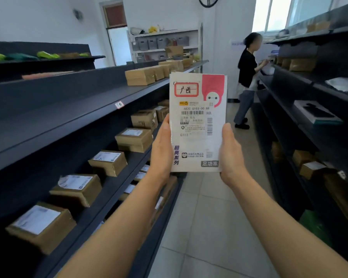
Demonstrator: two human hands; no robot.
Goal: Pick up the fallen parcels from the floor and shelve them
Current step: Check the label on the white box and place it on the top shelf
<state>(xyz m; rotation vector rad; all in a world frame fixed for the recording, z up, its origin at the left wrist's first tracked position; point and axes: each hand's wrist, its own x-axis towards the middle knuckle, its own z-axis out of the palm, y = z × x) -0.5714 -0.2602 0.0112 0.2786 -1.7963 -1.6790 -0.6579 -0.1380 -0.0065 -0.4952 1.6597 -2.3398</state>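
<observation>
A white flat parcel (197, 121) with a pink corner, a shipping label and barcodes stands upright in front of me, held at chest height over the aisle. My left hand (161, 149) grips its lower left edge. My right hand (230, 155) grips its lower right edge. The dark shelf unit (72, 121) runs along my left, an arm's width from the parcel.
Several brown cardboard boxes (134, 139) with white labels sit on the left shelves. Another dark shelf unit (309, 109) with boxes lines the right. A person in a black top (247, 77) stands in the tiled aisle (209, 227) ahead at the right shelves.
</observation>
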